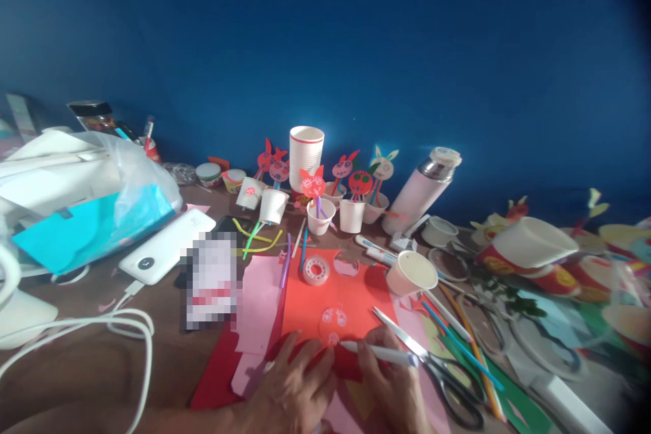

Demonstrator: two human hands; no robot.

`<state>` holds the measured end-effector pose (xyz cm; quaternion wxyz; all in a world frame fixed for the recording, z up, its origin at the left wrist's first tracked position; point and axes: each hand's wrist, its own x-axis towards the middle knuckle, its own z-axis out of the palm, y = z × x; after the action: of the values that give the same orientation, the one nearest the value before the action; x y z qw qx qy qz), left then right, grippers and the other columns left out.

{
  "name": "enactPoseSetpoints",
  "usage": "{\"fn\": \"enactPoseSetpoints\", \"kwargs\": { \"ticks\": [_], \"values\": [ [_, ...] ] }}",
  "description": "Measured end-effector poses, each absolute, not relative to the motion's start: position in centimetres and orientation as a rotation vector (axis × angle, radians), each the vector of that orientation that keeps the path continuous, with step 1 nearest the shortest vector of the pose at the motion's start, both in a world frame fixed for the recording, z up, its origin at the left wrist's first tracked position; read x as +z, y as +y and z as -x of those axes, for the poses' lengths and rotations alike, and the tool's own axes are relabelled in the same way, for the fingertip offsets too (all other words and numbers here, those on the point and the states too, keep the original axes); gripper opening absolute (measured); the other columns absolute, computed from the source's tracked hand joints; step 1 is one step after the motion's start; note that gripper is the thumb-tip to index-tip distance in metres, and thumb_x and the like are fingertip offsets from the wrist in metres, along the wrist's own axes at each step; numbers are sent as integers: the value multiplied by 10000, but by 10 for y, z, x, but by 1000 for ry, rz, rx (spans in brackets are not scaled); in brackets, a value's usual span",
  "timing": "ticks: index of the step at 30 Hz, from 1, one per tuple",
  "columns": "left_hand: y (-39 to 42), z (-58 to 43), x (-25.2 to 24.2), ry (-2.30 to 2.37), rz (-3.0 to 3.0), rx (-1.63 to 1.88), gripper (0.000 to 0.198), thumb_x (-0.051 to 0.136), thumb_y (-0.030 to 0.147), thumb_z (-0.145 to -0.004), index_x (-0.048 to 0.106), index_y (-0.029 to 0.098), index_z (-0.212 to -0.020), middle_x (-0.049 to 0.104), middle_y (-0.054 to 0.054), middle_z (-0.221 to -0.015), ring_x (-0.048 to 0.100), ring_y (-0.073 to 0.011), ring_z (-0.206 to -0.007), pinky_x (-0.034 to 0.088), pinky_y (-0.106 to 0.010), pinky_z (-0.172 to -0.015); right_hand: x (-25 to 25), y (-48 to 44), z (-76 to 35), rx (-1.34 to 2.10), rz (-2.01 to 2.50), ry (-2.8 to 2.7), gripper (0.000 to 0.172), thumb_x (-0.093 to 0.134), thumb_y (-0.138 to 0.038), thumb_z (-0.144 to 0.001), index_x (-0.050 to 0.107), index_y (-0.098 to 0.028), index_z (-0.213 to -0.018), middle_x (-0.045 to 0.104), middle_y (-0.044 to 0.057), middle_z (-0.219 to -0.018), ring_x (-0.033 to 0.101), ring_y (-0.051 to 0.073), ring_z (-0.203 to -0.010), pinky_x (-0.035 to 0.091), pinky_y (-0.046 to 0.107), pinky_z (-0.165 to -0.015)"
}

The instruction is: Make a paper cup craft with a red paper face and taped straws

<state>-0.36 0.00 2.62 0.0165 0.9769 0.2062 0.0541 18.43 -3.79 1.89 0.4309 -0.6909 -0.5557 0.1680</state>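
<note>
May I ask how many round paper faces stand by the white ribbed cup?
6: two round paper faces left of the white ribbed cup, one before it, three right; others possibly hidden.

We look out from one camera worn on the person's head, facing forward and down over the brown table. The left hand and right hand enter at the bottom edge, nearest to us, with the orange-red sheet reaching beyond them. Farther off we see the small white paper cups, and behind them the blue wall fills the upper part of our wide view, its upper right corner dark.
</note>
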Motion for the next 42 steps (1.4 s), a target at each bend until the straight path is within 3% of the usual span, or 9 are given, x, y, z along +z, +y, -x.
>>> {"fn": "enactPoseSetpoints", "kwargs": {
  "ticks": [13, 16, 21, 24, 28, 34, 42],
  "values": [
    [7, 5, 23, 489, -3097, 197, 413, 425, 443, -866, 536, 185, -1170, 531, -85, -1256, 439, -277, -1106, 296, -452, -948, 28, -37, -185, 495, 1649, -1214, 254, 492, -373, -825, 460, -220, -626, 499, -36, -515, 482, 115, -448, 404, 184, -399],
    [10, 6, 28, 465, -3127, 226, 422, 419, 452, -872, 540, 172, -1164, 539, -90, -1238, 445, -270, -1086, 297, -434, -941, 33, -35, -191, 472, 1567, -1129, 216, 462, -368, -861, 506, -212, -718, 536, -24, -571, 525, 131, -527, 456, 215, -507],
    [6, 5, 40, 568, -3118, 257, 400, 390, 465, -893, 553, 194, -1138, 561, -46, -1205, 450, -247, -1074, 309, -409, -931, 35, -32, -203, 405, 1543, -1163, 217, 406, -357, -897, 532, -194, -965, 616, 54, -831, 590, 185, -756, 492, 330, -707],
    [6, 4, 43, 557, -3118, 256, 393, 385, 456, -899, 560, 192, -1132, 568, -46, -1193, 448, -245, -1082, 320, -404, -926, 31, -32, -206, 374, 1543, -1226, 157, 468, -313, -873, 536, -193, -949, 616, 59, -852, 597, 196, -818, 495, 337, -732],
    [6, 4, 42, 564, -3109, 295, 392, 371, 450, -907, 557, 192, -1135, 565, -43, -1213, 453, -244, -1087, 322, -405, -924, 33, -37, -204, 406, 1577, -1264, 114, 497, -295, -858, 548, -194, -875, 610, 43, -778, 608, 185, -750, 502, 302, -677],
    [8, 5, 42, 497, -3089, 205, 393, 420, 440, -885, 544, 174, -1147, 538, -74, -1254, 476, -256, -1065, 336, -411, -900, 46, -42, -200, 445, 1588, -1220, 210, 489, -346, -853, 526, -214, -694, 586, 14, -641, 579, 164, -615, 476, 249, -555],
    [8, 4, 41, 542, -3152, 314, 401, 377, 463, -900, 562, 189, -1126, 574, -50, -1192, 467, -233, -1037, 329, -374, -884, 34, -33, -199, 508, 1678, -1289, 215, 492, -372, -850, 538, -203, -726, 606, 11, -656, 599, 161, -634, 484, 237, -589]
  ]
}}
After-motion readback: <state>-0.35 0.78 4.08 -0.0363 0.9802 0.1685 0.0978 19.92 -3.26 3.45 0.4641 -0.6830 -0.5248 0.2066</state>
